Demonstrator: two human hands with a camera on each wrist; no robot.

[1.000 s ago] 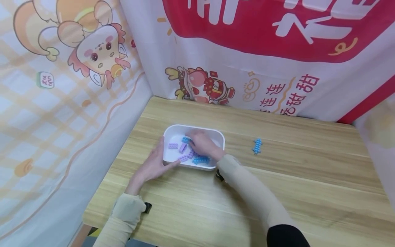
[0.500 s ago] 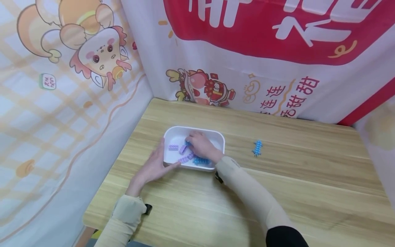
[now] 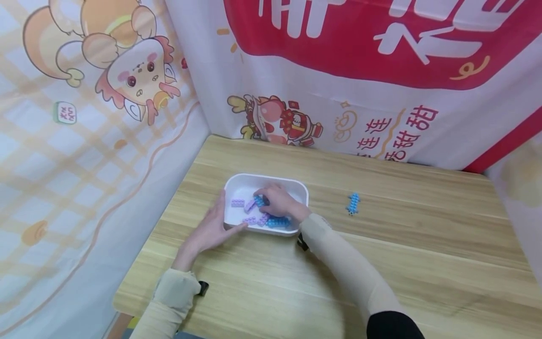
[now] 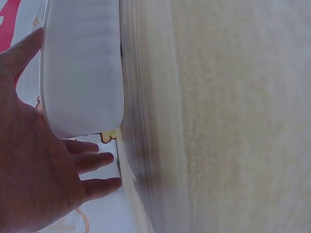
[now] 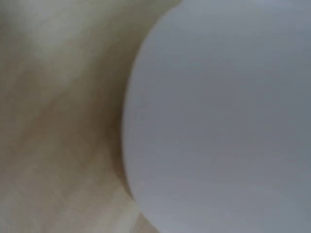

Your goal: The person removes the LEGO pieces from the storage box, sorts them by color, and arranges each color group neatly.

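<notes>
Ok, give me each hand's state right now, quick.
Left hand: open, braced against the end of the white tub.
Right hand: closed, pinching a blue block inside the tub.

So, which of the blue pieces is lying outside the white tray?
The blue piece on the wooden table, right of the white tray; the other visible blue pieces are inside it.

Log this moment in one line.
left hand: touches tray | right hand: pinches blue block | purple blocks: in tray | another blue block: on table
</notes>
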